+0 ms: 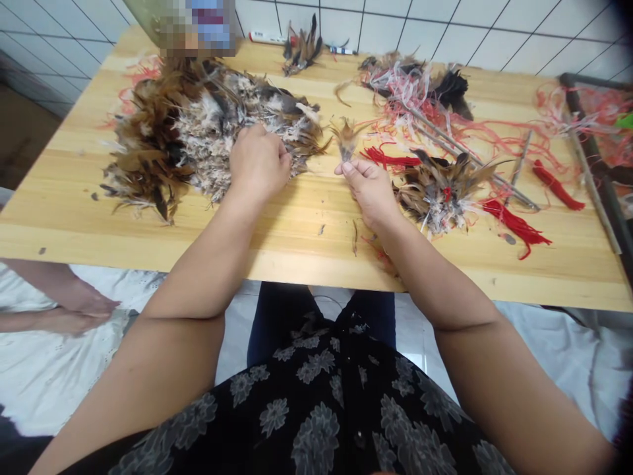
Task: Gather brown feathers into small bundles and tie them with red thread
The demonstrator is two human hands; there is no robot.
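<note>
Pinching a wispy brown feather tuft, the right hand is closing thumb against finger; too light a grip could be letting quills slip. The tuft is fanning toward twelve o'clock. At ten o'clock, the left hand is curling over a matted brown-and-white feather pile, its hold unclear.

Red-and-white marker, blue-and-white marker near tiled wall; other person's hands by white fabric.

This looks like a small craft workspace: a wooden table spread with piled feathers and red tassels. White tiled wall runs across the top.
</note>
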